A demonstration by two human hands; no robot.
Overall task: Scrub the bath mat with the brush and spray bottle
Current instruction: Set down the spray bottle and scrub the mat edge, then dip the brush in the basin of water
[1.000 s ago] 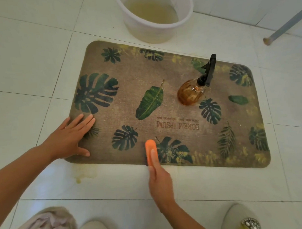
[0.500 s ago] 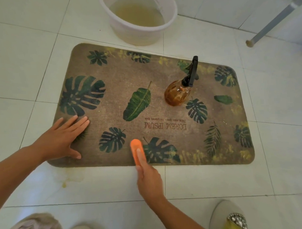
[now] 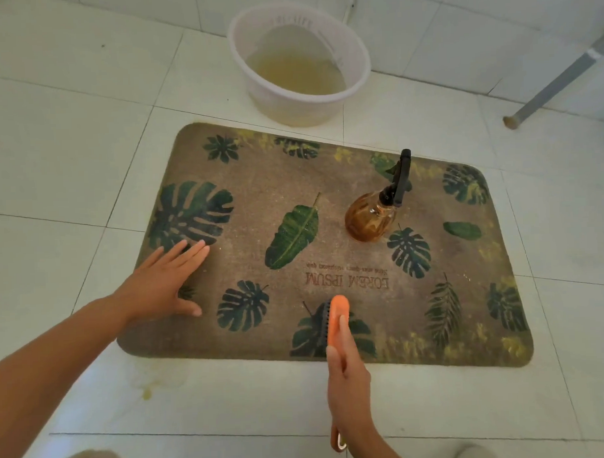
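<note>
A brown bath mat (image 3: 326,180) printed with green leaves lies flat on the white tiled floor. My left hand (image 3: 162,283) presses flat on its near left part, fingers straight. My right hand (image 3: 346,374) grips an orange brush (image 3: 338,311) by the handle, forefinger laid along its back. The brush head sits on the mat near the front edge, dark bristles showing on its left side. An amber spray bottle (image 3: 370,221) with a black trigger stands upright on the mat's right half, apart from both hands.
A white plastic basin (image 3: 282,106) holding murky yellowish water stands just beyond the mat's far edge. A grey metal leg (image 3: 559,79) slants down to the floor at the upper right. A yellowish wet stain (image 3: 148,381) marks the tile by the mat's near left corner.
The brush head has moved farther onto the mat, and its bristles now show. My left hand stays pressed on the mat's left part. The camera view has shifted.
</note>
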